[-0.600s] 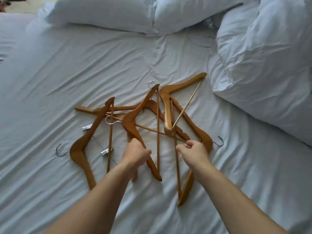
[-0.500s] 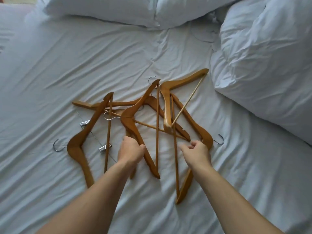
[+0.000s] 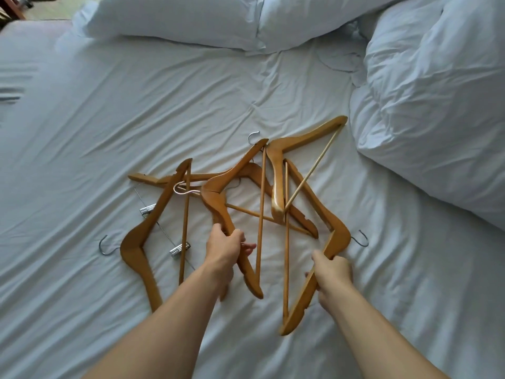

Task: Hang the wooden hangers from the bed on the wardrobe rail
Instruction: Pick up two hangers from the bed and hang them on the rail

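Observation:
Several wooden hangers lie tangled on the white bed sheet (image 3: 109,105). My left hand (image 3: 225,246) is closed around the lower arm of the middle hanger (image 3: 218,203). My right hand (image 3: 332,272) grips the lower arm of the rightmost hanger (image 3: 337,236), whose metal hook (image 3: 362,237) points right. A hanger with metal clips (image 3: 136,247) lies at the left, its hook pointing left. Another, lighter hanger (image 3: 276,170) rests on top at the back, near the duvet. No wardrobe rail is in view.
Two white pillows (image 3: 191,20) lie at the head of the bed. A bunched white duvet (image 3: 437,105) fills the right side, close to the hangers. A thin cable (image 3: 336,64) lies on the sheet near the pillows. Dark furniture (image 3: 11,6) shows at the top left corner.
Both hands went from closed fists hovering over the pile to gripping hanger arms. The right hand shifted right onto the rightmost hanger; the left hand wrapped the middle hanger.

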